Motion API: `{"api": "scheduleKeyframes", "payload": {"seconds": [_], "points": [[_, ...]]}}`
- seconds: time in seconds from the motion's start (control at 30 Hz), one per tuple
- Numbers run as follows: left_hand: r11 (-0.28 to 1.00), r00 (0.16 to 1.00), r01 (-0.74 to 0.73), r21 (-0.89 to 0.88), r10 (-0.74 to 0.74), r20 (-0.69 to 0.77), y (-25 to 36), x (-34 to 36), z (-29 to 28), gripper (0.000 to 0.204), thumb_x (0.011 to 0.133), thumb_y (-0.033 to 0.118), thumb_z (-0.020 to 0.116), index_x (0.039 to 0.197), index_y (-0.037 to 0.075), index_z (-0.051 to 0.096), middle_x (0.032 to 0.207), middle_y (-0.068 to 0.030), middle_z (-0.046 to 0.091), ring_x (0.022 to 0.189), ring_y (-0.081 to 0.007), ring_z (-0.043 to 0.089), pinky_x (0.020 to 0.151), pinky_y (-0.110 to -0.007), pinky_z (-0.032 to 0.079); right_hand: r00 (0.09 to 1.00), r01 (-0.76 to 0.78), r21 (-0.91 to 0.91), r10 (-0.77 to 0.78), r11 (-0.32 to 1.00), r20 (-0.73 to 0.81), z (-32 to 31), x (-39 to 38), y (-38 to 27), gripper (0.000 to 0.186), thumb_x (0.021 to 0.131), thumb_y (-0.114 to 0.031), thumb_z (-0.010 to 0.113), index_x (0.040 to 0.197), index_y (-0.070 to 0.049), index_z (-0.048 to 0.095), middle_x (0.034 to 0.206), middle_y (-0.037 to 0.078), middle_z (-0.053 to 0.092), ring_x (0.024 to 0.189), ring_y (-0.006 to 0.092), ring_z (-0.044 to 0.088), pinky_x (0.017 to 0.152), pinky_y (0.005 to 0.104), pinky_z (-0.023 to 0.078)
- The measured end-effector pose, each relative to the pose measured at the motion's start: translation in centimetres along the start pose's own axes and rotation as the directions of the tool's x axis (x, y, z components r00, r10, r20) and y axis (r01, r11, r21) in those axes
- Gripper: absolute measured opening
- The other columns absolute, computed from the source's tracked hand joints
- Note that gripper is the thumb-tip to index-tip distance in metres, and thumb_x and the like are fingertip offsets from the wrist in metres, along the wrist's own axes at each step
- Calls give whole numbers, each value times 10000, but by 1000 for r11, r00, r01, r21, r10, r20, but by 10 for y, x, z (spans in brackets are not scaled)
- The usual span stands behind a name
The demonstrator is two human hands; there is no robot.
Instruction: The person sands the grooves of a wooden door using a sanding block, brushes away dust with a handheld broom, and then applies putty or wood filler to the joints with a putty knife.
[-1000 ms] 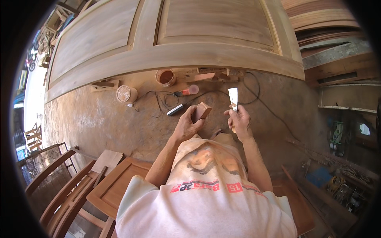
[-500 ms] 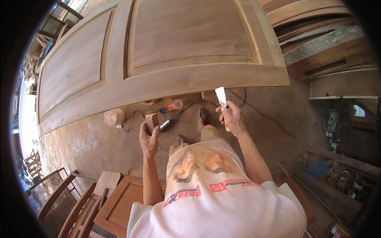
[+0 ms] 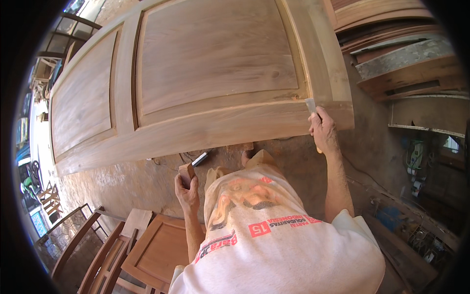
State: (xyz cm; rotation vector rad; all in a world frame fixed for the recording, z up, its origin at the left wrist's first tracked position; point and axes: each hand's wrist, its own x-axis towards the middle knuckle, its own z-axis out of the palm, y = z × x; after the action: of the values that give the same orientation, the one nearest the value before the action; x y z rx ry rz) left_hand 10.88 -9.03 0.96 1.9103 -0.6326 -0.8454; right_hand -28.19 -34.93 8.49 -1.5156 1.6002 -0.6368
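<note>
A large panelled wooden door (image 3: 210, 115) lies flat in front of me, with a recessed panel (image 3: 220, 54) framed by moulding. My right hand (image 3: 324, 131) is closed round the handle of a putty knife (image 3: 310, 105). The knife's metal blade is at the near right corner of the moulding round that panel; whether it touches the wood I cannot tell. Off the door's near edge, my left hand (image 3: 187, 192) grips a small brown block (image 3: 186, 172), held up between thumb and fingers.
Stacked boards (image 3: 406, 63) stand at the right beyond the door's end. Behind me at the lower left lean a smaller wooden panel (image 3: 156, 250) and curved wooden frames (image 3: 100, 255). On the floor under the door's near edge lies a dark tool with a pale edge (image 3: 199, 159).
My right hand has moved forward and right, bringing the putty knife from in front of the door to its corner moulding. My left hand still holds the block, slightly lower in view.
</note>
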Motion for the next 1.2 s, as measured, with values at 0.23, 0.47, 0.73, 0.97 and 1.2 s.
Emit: {"api": "scheduleKeyframes", "payload": {"seconds": [0.23,0.47,0.73,0.97,1.2], "points": [[996,998,-14,84,9,62,16,20,17,282,920,125,737,1141,21,596,965,-12,607,869,-110,540,803,-271,473,983,136,-537,-181,832,-31,-41,79,-14,325,1050,-210,501,1313,-42,591,1064,258,708,997,464,665,827,532,521],[997,998,-23,69,19,53,0,44,4,284,936,126,722,1156,7,587,976,-36,611,897,-124,547,821,-285,479,984,176,-801,-95,572,148,-38,140,-52,328,1045,-237,513,1343,-111,570,1003,245,715,967,454,676,812,560,519],[999,999,38,6,-38,9,-28,49,-17,318,928,147,736,1152,-21,585,986,-60,619,912,-150,556,838,-301,484,972,221,-915,4,339,236,-31,134,-73,310,1048,-232,506,1318,-97,577,970,232,724,950,440,692,814,558,546],[997,996,70,9,-70,-50,-63,54,-29,317,937,168,728,1139,-30,584,974,-68,617,896,-153,547,814,-306,484,950,299,-926,16,232,311,-44,113,-77,285,1051,-240,502,1269,-71,574,953,222,728,926,421,707,807,553,560],[995,993,64,76,-56,-104,-66,52,-35,353,939,179,728,1180,-38,588,1010,-84,629,927,-168,571,844,-311,492,966,259,-928,-72,269,249,-42,150,-68,259,1058,-251,496,1264,-112,571,929,232,724,916,419,715,801,551,567]]}}
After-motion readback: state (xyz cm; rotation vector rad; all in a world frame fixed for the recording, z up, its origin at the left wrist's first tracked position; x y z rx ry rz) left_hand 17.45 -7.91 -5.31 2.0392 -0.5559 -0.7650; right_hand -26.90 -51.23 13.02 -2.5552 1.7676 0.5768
